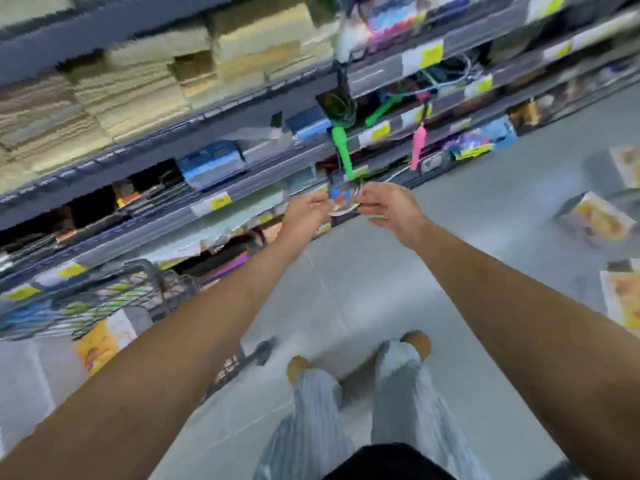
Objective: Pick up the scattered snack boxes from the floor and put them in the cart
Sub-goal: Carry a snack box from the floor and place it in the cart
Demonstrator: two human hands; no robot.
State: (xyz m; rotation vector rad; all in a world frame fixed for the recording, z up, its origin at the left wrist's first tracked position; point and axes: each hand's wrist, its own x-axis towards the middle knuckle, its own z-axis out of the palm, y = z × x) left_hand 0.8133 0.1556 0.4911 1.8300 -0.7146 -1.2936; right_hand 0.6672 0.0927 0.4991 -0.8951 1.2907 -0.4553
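Observation:
Both my arms stretch forward over the aisle floor. My left hand (304, 211) and my right hand (391, 209) pinch a small colourful flat packet (344, 199) between them, in front of the lower shelf. Snack boxes with yellow-orange pictures lie on the floor at the right: one (595, 218) tilted, one (623, 299) at the frame edge, one (627, 164) farther back. The wire cart (114, 299) stands at the lower left, with a snack box (104, 341) showing behind its mesh. The frame is blurred by motion.
Store shelving (242, 188) runs along the left and back, stocked with stacked towels, blue packs and hanging green and pink items. Grey tiled floor (346, 289) lies ahead. My legs and feet (360, 355) are below.

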